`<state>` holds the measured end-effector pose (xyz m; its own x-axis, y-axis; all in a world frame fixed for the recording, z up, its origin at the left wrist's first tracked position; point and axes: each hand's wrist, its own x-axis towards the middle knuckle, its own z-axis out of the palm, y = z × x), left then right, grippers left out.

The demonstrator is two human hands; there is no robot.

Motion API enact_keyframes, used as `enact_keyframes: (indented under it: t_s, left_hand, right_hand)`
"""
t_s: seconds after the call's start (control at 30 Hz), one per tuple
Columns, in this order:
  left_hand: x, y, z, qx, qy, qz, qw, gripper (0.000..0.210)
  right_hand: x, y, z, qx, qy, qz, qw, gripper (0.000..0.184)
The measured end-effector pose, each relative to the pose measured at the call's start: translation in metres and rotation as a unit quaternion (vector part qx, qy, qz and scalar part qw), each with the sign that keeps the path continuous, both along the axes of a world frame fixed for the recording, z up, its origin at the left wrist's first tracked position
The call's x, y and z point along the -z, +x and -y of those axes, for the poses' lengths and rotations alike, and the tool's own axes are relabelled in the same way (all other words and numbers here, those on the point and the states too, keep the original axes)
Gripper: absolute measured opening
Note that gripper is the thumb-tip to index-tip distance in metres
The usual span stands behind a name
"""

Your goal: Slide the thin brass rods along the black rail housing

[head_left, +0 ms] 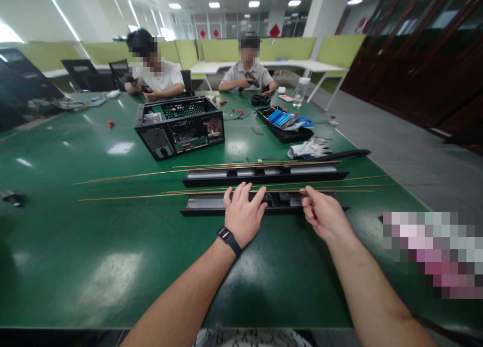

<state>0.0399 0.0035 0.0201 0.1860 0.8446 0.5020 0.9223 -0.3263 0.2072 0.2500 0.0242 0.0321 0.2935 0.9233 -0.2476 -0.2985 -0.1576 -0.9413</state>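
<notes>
Green desk [75,266]. Black computer case [181,130] beyond the far black channel [264,179] and near black channel [204,212]. Hands apart: left hand [244,213] palm-down, fingers spread over near channel; right hand [324,211] pinched on thin gold-coloured rods [121,198] along that channel's far edge. Smallest: orange item [110,124], left of case.

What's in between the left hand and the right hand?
Between the left hand and the right hand, the head view shows part of the nearer black bar and thin gold rods along its far side.
</notes>
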Motion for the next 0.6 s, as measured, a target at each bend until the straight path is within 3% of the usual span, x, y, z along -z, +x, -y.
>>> enact_keyframes:
  t_s: [0.13, 0.6]
  left_hand:
    - [0.0001, -0.0001, -0.0002, 0.001, -0.005, -0.002, 1.000, 0.038]
    - [0.0001, -0.0005, -0.0002, 0.001, -0.005, -0.004, 1.000, 0.039]
  right_hand:
    - [0.0008, -0.0030, 0.0001, -0.019, 0.003, 0.015, 1.000, 0.026]
    - [-0.0005, -0.0013, -0.0012, 0.012, -0.009, -0.029, 0.999, 0.021]
